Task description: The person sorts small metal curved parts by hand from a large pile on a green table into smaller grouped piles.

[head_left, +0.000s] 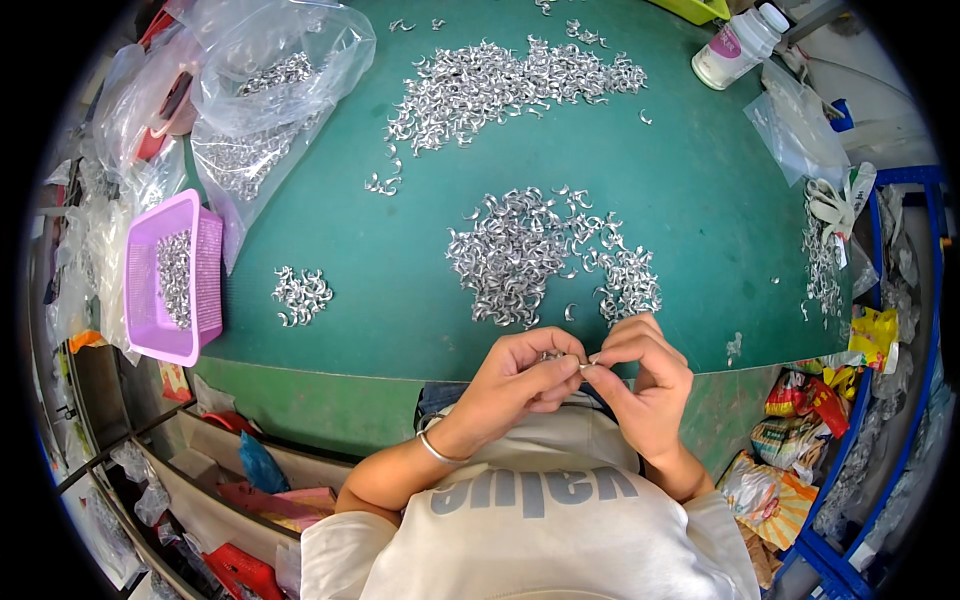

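My left hand point(525, 375), with a metal bangle at its wrist, is closed near the table's front edge. Some small silver pieces point(551, 355) show in the curl of its fingers. My right hand point(645, 385) pinches close to the left fingertips. Between the two sets of fingertips is a small silvery curved piece point(586, 364), partly hidden by the fingers. Just beyond my hands lies a dense heap of curved, hook-like metal pieces point(510, 255). A smaller heap of metal pieces point(630, 285) adjoins it on the right. A little cluster of metal pieces point(302, 296) sits apart to the left.
A broad spread of metal pieces point(480, 85) covers the far part of the green table point(720, 250). At left stand a purple basket point(208, 270) and a clear plastic bag point(285, 110), both holding pieces. A white bottle point(738, 48) is far right; a blue rack point(910, 400) flanks the table.
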`<state>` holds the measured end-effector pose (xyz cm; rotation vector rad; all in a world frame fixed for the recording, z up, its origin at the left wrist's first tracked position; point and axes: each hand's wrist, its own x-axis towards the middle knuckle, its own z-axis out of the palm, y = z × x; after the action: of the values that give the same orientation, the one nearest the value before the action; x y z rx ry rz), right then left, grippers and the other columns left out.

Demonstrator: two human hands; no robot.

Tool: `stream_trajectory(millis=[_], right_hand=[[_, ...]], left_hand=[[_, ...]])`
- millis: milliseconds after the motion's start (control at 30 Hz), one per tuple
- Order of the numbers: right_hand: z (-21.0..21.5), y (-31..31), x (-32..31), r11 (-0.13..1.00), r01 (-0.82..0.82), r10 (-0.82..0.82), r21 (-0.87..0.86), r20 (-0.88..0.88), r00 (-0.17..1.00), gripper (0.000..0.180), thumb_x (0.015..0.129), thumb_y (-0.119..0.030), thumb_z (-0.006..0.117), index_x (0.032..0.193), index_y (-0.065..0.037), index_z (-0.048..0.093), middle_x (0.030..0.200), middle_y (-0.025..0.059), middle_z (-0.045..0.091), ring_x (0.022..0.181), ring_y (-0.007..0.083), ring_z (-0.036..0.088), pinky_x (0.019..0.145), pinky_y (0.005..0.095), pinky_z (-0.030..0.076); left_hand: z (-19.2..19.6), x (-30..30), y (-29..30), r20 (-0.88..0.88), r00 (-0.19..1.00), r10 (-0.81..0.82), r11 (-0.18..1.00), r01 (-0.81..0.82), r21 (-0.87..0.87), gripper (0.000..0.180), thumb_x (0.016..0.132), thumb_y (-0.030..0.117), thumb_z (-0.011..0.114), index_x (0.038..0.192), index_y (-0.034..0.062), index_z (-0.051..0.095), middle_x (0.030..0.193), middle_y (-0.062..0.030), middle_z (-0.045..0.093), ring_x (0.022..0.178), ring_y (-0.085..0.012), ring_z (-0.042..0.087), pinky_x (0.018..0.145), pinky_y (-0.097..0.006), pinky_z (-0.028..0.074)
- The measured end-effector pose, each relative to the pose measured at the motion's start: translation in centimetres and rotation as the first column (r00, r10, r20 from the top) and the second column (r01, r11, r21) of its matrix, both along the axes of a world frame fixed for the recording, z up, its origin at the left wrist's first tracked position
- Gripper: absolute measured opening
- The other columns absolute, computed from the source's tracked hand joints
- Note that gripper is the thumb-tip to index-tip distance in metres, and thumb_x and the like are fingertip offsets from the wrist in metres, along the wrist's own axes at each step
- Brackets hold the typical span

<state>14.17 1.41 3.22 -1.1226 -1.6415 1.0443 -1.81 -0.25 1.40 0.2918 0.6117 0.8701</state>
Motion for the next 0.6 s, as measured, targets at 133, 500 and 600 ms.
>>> stream_trajectory(millis=[133,500,600], right_hand=[[-1.1,0.1,0.9,0.979,-0.062,0.059,-0.193,-0.024,0.998,0.01,0.068,0.005,0.067,0.075,0.0,0.061,0.069,0.008,0.057,0.069,0.0186,0.052,0.063,0.0287,0.041],[-4.6,5.3,-0.2,0.966,-0.016,-0.175,0.258,0.699,0.694,0.024,0.072,-0.007,0.066,0.094,-0.004,0.061,0.097,0.0081,0.055,0.093,0.0259,0.049,0.081,0.0368,0.035],[-5.5,5.1,0.5,0.949,-0.066,-0.176,0.308,0.691,0.701,0.025,0.071,-0.006,0.066,0.095,-0.004,0.06,0.099,0.0064,0.054,0.094,0.0254,0.048,0.081,0.0374,0.035]], left_hand=[[-0.6,-0.3,0.3,0.094,0.996,0.004,0.994,0.007,-0.113,0.016,0.087,0.013,0.049,0.078,0.0009,0.051,0.069,-0.0037,0.048,0.051,-0.0048,0.03,0.043,-0.02,0.022],[-1.9,-0.6,0.5,0.129,0.991,0.022,1.0,-0.021,-0.007,0.021,0.08,0.019,0.041,0.072,-0.0001,0.045,0.059,-0.0112,0.047,0.04,-0.0078,0.028,0.037,-0.021,0.023],[-2.4,-0.4,0.4,-0.157,0.987,0.034,0.999,-0.038,-0.024,0.023,0.088,0.018,0.04,0.084,-0.0021,0.051,0.059,-0.0062,0.045,0.043,-0.006,0.03,0.039,-0.021,0.024]])
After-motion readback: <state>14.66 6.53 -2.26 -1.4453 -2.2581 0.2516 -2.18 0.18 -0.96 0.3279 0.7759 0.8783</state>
